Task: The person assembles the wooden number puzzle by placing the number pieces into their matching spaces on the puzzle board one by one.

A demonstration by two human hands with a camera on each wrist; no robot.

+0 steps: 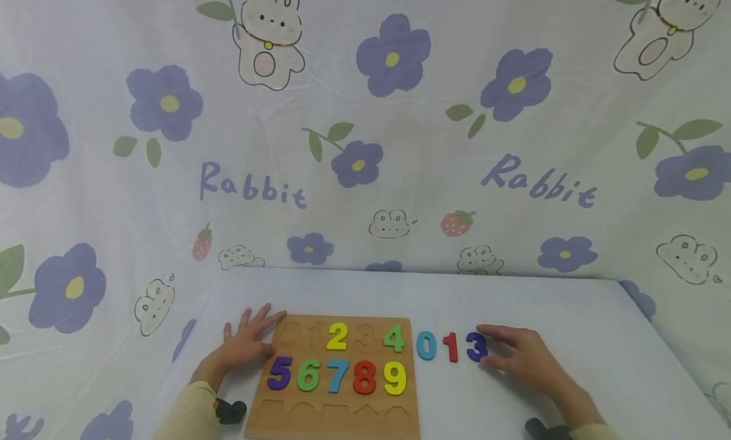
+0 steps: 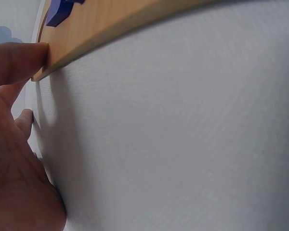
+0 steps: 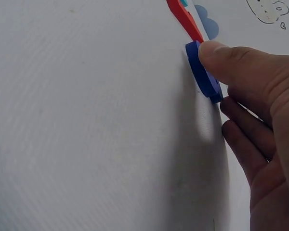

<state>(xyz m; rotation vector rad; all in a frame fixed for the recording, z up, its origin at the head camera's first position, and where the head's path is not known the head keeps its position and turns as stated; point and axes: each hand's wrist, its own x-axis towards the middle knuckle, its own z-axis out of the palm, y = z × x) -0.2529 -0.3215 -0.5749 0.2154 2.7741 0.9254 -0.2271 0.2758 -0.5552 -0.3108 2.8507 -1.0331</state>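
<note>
A wooden number puzzle board (image 1: 331,421) lies on the table. Set in it are the 2 (image 1: 337,336), the green 4 (image 1: 394,338) and a row from 5 to 9. My left hand (image 1: 247,340) touches the board's left side with spread fingers, index at the far corner; in the left wrist view its thumb (image 2: 19,62) meets the edge. Right of the board stand a blue 0 (image 1: 426,346), a red 1 (image 1: 450,347) and a dark blue 3 (image 1: 476,347) in a row. My right hand (image 1: 528,357) pinches the 3 between thumb and index finger.
The white table (image 1: 588,326) reaches back to a curtain (image 1: 434,141) printed with flowers and rabbits. Outlines for 0, 1 and 3 show bare in the board's top row, and shape outlines (image 1: 348,413) run along its near row. Black straps (image 1: 231,411) circle both wrists.
</note>
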